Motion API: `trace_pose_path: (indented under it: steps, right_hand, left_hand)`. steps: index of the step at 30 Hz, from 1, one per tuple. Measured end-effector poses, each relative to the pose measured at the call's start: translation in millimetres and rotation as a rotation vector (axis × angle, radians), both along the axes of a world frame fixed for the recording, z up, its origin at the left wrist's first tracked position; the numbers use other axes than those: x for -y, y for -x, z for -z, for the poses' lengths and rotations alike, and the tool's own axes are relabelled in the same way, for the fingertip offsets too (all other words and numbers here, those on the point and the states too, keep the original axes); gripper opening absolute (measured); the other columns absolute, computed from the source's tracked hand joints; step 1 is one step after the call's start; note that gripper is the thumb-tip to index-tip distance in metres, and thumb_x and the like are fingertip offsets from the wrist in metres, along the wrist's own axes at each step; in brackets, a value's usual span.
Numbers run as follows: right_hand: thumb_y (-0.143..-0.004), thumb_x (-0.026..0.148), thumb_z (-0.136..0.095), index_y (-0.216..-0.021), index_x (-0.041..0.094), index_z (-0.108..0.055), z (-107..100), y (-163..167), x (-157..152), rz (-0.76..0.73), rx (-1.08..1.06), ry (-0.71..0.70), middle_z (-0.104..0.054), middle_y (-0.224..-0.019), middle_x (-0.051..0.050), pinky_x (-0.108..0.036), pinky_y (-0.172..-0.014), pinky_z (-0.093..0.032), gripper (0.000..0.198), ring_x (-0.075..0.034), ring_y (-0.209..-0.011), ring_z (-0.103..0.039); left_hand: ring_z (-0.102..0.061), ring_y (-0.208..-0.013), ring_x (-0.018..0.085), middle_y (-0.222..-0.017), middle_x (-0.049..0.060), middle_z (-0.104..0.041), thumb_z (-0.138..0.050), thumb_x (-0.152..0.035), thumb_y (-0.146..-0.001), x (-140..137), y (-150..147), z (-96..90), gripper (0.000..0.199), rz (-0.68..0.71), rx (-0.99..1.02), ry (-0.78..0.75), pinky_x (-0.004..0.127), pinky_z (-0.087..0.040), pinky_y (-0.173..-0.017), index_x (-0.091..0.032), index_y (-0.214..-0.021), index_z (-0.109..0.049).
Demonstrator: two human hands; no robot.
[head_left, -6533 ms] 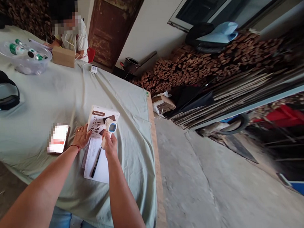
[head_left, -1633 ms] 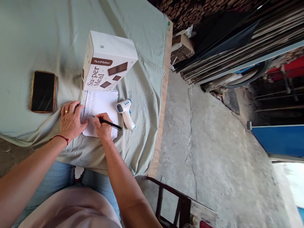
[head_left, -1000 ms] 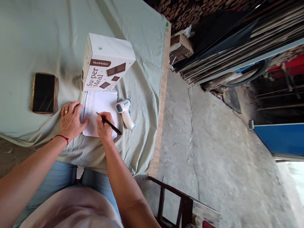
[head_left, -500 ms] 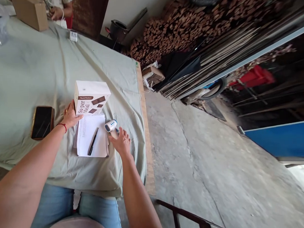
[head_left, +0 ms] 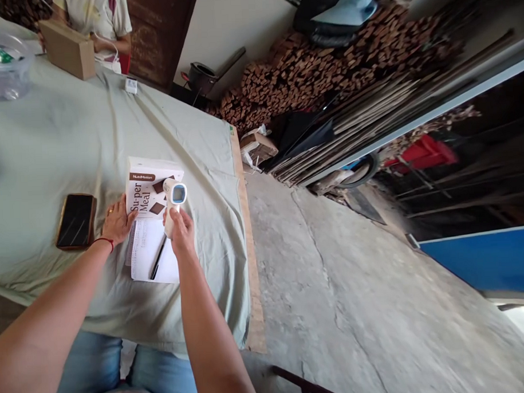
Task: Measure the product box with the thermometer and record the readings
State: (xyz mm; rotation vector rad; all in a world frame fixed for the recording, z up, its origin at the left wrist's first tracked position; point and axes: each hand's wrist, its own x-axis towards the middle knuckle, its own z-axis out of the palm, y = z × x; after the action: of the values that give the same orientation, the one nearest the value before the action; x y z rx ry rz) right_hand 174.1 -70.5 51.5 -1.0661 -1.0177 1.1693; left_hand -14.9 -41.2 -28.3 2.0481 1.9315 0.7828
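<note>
My right hand (head_left: 182, 229) is wrapped round the handle of a white infrared thermometer (head_left: 175, 192). Its blue-edged screen faces me, and its head covers part of a white "Su-per Meal" box (head_left: 142, 192). The box stands at the far end of an open notebook (head_left: 140, 264). At the box's lower left corner, my left hand (head_left: 118, 220) holds on, thumb on the printed front and fingers along the side. A black pen (head_left: 158, 258) lies slanted on the notebook page, its upper end near the thermometer's handle.
A dark-screened phone (head_left: 76, 221) lies left of my left hand. Further back are a small white box (head_left: 131, 85), a clear plastic tub (head_left: 6, 71) and a cardboard box (head_left: 66, 49), with another person behind it. The table's wooden edge (head_left: 249, 266) runs along the right.
My right hand has taken hold of the thermometer, lifted it from beside the notebook and brought it left, in front of the box. My left hand stays at the box. The camera view has shifted slightly.
</note>
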Motion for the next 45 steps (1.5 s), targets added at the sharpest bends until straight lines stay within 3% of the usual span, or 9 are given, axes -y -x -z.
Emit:
trace_pose_path:
  steps: [13,24,31,35,39,42,45]
  right_hand:
    - [-0.068,0.066,-0.069,-0.073,0.021,-0.057,6,12,-10,-0.013,-0.051,0.011,-0.053,-0.067,0.002,-0.026,-0.057,-0.034,0.047,-0.012,-0.061,-0.045]
    - [-0.067,0.063,-0.074,-0.073,0.021,-0.059,3,15,-9,-0.043,-0.148,0.046,-0.056,-0.068,0.002,-0.025,-0.055,-0.036,0.045,-0.012,-0.061,-0.048]
    - [-0.068,0.062,-0.072,-0.077,0.02,-0.062,0,14,-7,-0.032,-0.093,0.039,-0.059,-0.07,0.001,-0.026,-0.059,-0.04,0.044,-0.013,-0.063,-0.051]
    - [-0.071,0.062,-0.071,-0.093,0.019,-0.069,10,-8,10,-0.005,0.12,0.031,-0.063,-0.077,-0.001,-0.028,-0.065,-0.043,0.049,-0.015,-0.069,-0.054]
    - [-0.066,0.059,-0.076,-0.113,0.018,-0.069,41,-53,39,0.178,0.504,0.082,-0.069,-0.098,-0.008,-0.035,-0.078,-0.048,0.063,-0.022,-0.087,-0.061]
    - [-0.072,0.055,-0.07,-0.114,0.017,-0.069,67,-85,56,0.271,0.859,0.132,-0.067,-0.105,-0.012,-0.04,-0.082,-0.047,0.057,-0.027,-0.095,-0.061]
    - [-0.082,0.049,-0.063,-0.119,0.017,-0.068,81,-101,64,0.282,1.127,0.157,-0.066,-0.108,-0.014,-0.042,-0.086,-0.045,0.049,-0.03,-0.1,-0.059]
  left_hand:
    - [-0.055,-0.128,0.037,-0.138,0.026,-0.058,-0.018,-0.054,-0.103,1,-7,2.6,0.076,-0.029,-0.071,-0.004,0.052,-0.039,-0.112,0.0,-0.155,-0.031]
    - [-0.057,-0.126,0.036,-0.133,0.025,-0.061,-0.021,-0.055,-0.103,-1,-7,4.9,0.076,-0.037,-0.082,-0.017,0.053,-0.039,-0.112,-0.001,-0.156,-0.029]
    - [-0.054,-0.131,0.038,-0.141,0.026,-0.056,-0.025,-0.053,-0.103,-1,-7,4.7,0.074,-0.033,-0.085,-0.014,0.053,-0.037,-0.114,0.0,-0.155,-0.028]
    - [-0.05,-0.136,0.038,-0.145,0.025,-0.054,-0.034,-0.047,-0.101,-2,-7,3.4,0.07,-0.03,-0.057,-0.029,0.053,-0.038,-0.114,-0.002,-0.154,-0.029]
    - [-0.049,-0.137,0.036,-0.146,0.022,-0.055,-0.043,-0.047,-0.097,1,-8,-3.2,0.069,0.006,-0.037,-0.037,0.05,-0.037,-0.117,-0.005,-0.151,-0.035]
    - [-0.05,-0.137,0.034,-0.146,0.021,-0.055,-0.043,-0.047,-0.097,3,-10,-10.3,0.065,0.004,-0.026,-0.022,0.049,-0.036,-0.117,-0.007,-0.149,-0.04]
    - [-0.052,-0.134,0.035,-0.141,0.021,-0.058,-0.042,-0.047,-0.098,3,-12,-16.0,0.061,-0.003,-0.025,-0.011,0.05,-0.038,-0.115,-0.009,-0.145,-0.045]
